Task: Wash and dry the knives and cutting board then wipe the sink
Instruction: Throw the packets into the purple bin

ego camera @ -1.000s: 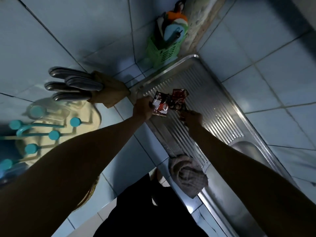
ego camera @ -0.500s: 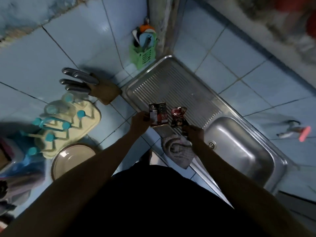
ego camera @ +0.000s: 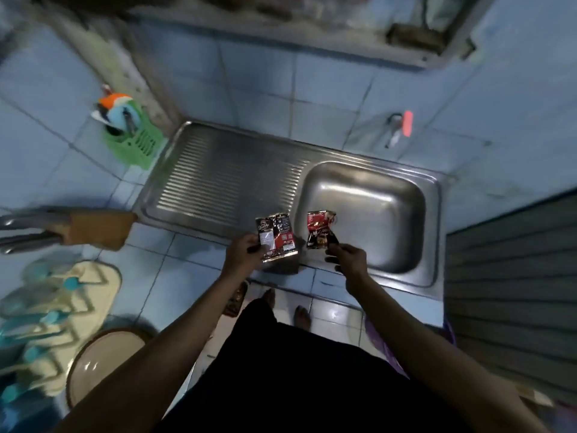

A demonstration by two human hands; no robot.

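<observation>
The left hand [ego camera: 246, 250] is pinching a dark sachet [ego camera: 276, 237] and the right hand [ego camera: 349, 259] is gripping a crumpled red sachet [ego camera: 320, 231], both over the near rim of the sink [ego camera: 437, 214]; binning these wrappers first seems wise, keeping them clear of the basin; the knives [ego camera: 28, 231] are sitting in a wooden block [ego camera: 96, 229] at left; a green caddy [ego camera: 134, 142] is standing far left; no cutting board is showing.

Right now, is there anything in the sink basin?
No, the sink basin shows only bare steel; both packets are held above its front edge.
</observation>
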